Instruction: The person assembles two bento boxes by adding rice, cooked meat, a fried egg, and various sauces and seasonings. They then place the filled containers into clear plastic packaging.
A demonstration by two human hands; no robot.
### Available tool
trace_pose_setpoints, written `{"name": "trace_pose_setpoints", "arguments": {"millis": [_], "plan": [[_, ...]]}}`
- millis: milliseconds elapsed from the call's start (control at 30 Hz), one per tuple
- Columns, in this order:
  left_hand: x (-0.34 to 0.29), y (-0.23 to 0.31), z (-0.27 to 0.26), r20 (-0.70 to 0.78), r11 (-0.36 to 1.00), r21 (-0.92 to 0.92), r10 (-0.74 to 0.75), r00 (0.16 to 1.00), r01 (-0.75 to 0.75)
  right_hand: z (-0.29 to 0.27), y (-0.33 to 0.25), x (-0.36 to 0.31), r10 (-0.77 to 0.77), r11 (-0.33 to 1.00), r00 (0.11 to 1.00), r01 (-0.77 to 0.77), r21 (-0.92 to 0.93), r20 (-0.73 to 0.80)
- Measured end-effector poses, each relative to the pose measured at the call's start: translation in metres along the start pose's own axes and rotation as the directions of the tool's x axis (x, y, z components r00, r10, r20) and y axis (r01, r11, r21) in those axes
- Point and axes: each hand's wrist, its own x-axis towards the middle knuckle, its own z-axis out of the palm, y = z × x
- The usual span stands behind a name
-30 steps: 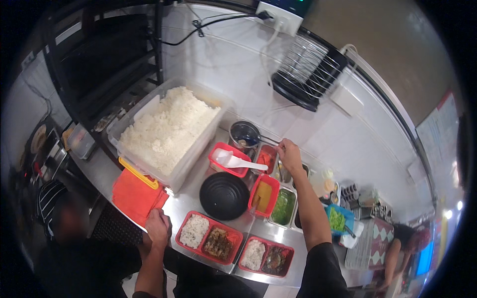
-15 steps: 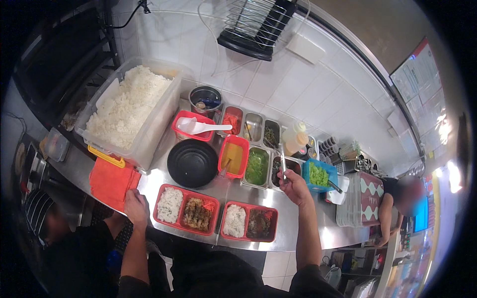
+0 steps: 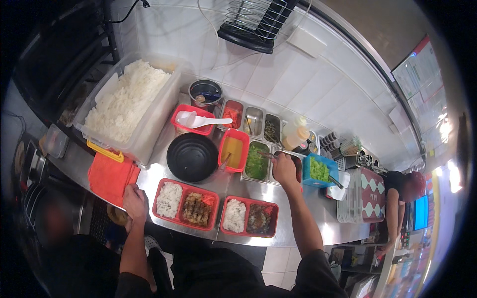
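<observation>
i stand at a steel desk (image 3: 303,228) against a white tiled wall (image 3: 298,79); a clear tub (image 3: 151,124) heaped with rice sits at the left end and stacked trays (image 3: 353,198) at the right. 2 red lunch boxes (image 3: 219,218) lie side by side near me.

my right hand (image 3: 284,169) is closed around what look like slim metal tongs (image 3: 267,155), which are above the steel bins. their long axis runs roughly crosswise, tips pointing left over the shredded greens (image 3: 256,163).

my left hand (image 3: 135,201) is at the red cloth's (image 3: 112,180) near corner; i cannot tell whether it grips anything.
</observation>
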Motion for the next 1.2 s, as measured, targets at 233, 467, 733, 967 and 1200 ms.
{"name": "trace_pose_setpoints", "arguments": {"millis": [233, 467, 733, 967, 1200], "plan": [[0.001, -0.002, 0.003, -0.007, 1.000, 0.019, -0.015, 1.000, 0.015, 0.017, -0.009, 0.027, -0.121, 0.980, 0.993, 0.116, -0.160, -0.017], [0.002, -0.006, 0.005, -0.013, 1.000, 0.008, -0.004, 1.000, 0.004, 0.024, -0.025, 0.033, -0.097, 0.984, 0.995, 0.097, -0.152, 0.005], [0.001, 0.003, -0.003, 0.005, 0.999, -0.001, -0.041, 0.999, 0.041, -0.013, -0.014, 0.013, -0.097, 0.995, 0.994, 0.097, -0.012, -0.047], [0.001, 0.000, 0.000, 0.035, 0.998, 0.007, -0.058, 0.998, 0.058, -0.043, -0.018, -0.012, -0.073, 0.994, 0.989, 0.083, 0.077, -0.129], [0.001, -0.005, 0.004, 0.015, 0.999, 0.046, 0.015, 1.000, -0.016, -0.056, -0.015, -0.030, -0.106, 0.988, 0.980, 0.123, 0.096, -0.168]]}}
